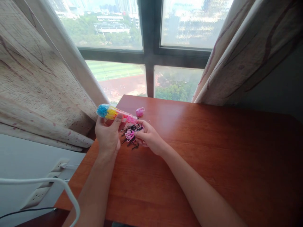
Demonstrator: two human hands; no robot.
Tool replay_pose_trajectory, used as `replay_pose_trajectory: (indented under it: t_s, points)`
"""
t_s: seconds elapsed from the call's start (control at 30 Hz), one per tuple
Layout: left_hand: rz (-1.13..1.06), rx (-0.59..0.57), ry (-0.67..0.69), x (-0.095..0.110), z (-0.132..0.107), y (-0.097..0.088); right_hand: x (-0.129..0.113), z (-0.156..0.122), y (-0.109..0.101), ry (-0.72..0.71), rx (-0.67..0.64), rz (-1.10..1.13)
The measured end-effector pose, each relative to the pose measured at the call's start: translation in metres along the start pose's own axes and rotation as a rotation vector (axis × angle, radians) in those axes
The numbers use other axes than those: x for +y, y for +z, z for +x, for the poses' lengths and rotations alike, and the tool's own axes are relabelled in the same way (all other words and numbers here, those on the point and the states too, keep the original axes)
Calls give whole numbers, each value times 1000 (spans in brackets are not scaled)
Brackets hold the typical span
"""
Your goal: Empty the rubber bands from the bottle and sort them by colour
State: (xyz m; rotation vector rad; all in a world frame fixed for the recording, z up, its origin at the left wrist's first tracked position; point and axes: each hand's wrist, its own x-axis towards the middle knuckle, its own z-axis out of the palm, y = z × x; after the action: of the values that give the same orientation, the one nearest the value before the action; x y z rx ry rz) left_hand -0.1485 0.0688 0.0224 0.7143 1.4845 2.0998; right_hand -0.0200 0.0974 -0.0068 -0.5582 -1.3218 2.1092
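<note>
My left hand [107,134] is closed round a clear, tube-like container [115,113], its thumb along the near side. Layers of blue, yellow, red and pink small elastic bands show through its wall. It is tilted, with the pink end lower and toward my right hand [148,135]. The right index finger is stretched out to that end and touches it. Thumb and index are apart; the other fingers curl, partly hidden. Beside the right thumb are pink bands [129,135], among a loose heap of black bands [133,146] on the table. Whether the thumb touches them I cannot tell.
A round pink piece with a loop [139,112], perhaps the container's cap, lies behind the hands on the brown wooden table [201,151]. One thin band [149,121] lies apart. Window and curtains [59,63] stand behind. A white cable [68,189] crosses at the lower left.
</note>
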Motion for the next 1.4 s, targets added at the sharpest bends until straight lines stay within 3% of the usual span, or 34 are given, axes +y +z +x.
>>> replay_pose_trajectory:
  t_s: [0.13, 0.33, 0.47, 0.67, 0.83, 1.07, 1.17, 1.3, 1.4]
  points:
    - [23, 19, 44, 0, 4, -4, 4, 1, -6, -30, 72, -141]
    - [122, 48, 293, 2, 5, -6, 9, 2, -13, -144, 230, -546]
    - [174, -5, 328, 5, 1, -4, 8, 1, -16, -205, 275, -722]
    - [228, 13, 315, 12, -2, -8, 12, -1, -19, -275, 249, -970]
    - [332, 34, 315, 19, -6, -14, 12, -1, -20, -305, 301, -965]
    - [384, -73, 340, 31, -24, -19, 13, -6, -25, -293, 309, -937]
    - [433, -64, 355, 32, -29, -21, 13, -6, -25, -293, 306, -895]
    - [481, 14, 376, 28, -27, -23, 11, -6, -22, -317, 300, -706]
    - [346, 45, 300, 26, -24, -20, 7, -6, -18, -299, 276, -471]
